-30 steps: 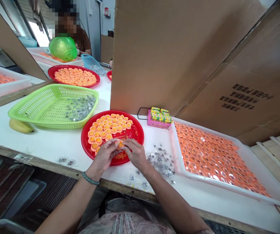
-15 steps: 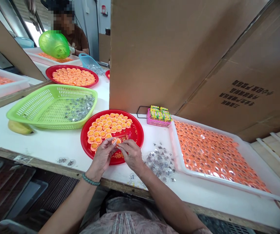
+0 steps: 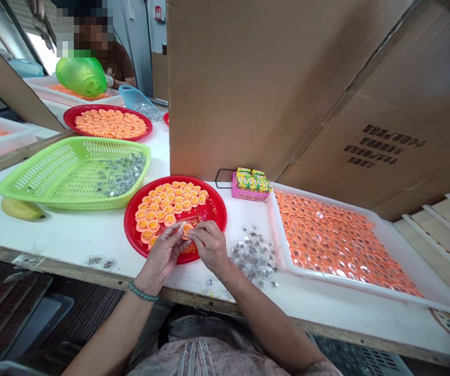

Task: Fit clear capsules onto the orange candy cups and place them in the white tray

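Above the near part of a red round tray (image 3: 221, 214), my left hand (image 3: 165, 251) pinches a small round orange piece (image 3: 187, 230) with a yellow-orange centre. My right hand (image 3: 212, 244) is closed too, thumb and fingertips pressed together at the right edge of that same piece; anything smaller between them is hidden. Rows of similar orange pieces (image 3: 173, 201) cover the tray's far and left parts, and tiny yellow beads lie loose on its red bottom. A heap of clear plastic pieces with dark marks (image 3: 254, 256) lies just right of my right hand.
A white tray (image 3: 279, 250) of finished-looking orange discs stands right. Left are a green basket (image 3: 52, 183) and a banana (image 3: 21, 209). Behind are a pink basket (image 3: 250, 195) of yellow-green packets, a tall cardboard sheet (image 3: 248, 94) and a co-worker (image 3: 120, 62) with a green basin (image 3: 81, 75).
The view has shifted slightly, so the scene sits a little further left. The orange piece now faces up more plainly between my fingertips. The co-worker's green basin has tilted.
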The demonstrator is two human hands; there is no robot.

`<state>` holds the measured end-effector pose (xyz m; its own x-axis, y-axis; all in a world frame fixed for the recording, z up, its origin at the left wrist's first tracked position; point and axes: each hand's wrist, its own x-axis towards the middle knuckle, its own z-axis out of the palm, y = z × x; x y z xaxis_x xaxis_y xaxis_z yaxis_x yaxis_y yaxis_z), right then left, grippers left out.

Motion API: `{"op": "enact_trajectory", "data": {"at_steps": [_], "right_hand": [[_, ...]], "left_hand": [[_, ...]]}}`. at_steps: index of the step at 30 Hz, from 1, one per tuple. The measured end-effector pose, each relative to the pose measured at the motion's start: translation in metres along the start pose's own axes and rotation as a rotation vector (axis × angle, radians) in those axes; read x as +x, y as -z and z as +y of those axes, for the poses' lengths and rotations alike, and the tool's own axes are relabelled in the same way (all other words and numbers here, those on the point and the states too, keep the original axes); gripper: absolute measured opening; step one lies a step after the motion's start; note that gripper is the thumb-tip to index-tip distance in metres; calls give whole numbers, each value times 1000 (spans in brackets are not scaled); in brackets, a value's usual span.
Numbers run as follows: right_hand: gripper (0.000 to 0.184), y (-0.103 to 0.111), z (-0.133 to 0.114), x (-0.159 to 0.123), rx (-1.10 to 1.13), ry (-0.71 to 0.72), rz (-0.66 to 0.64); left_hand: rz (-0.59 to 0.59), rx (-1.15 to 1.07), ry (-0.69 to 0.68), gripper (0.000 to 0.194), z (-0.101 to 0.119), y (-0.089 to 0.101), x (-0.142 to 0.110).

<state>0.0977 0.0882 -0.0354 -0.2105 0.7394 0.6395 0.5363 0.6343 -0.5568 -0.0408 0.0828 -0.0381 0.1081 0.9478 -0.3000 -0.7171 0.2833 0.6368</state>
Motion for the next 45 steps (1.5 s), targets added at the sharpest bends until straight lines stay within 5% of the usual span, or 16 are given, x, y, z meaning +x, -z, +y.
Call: {"op": "enact_trajectory", "data": {"at_steps": [9,15,33,38,42,45], "right_hand": [[4,3,0,1,153,-132,-7],[18,1,1,-3,93,-100,-20],[8,3,1,-11,-11,-219,-31],[13,33,23,-23,-188,-194,-113],[15,79,62,-17,-579,-422,-185],[10,98,91,-13,-665,-535,-283]], "left_hand": [[53,59,-72,27,0,-4,2],[34,59,-82,28,-1,-5,3],[187,-19,-56,17,8,-4,4],[198,66,-47,12,10,-10,-2],[188,77,-15,12,3,-20,-7],[190,84,7,10,-4,-26,-8]]}}
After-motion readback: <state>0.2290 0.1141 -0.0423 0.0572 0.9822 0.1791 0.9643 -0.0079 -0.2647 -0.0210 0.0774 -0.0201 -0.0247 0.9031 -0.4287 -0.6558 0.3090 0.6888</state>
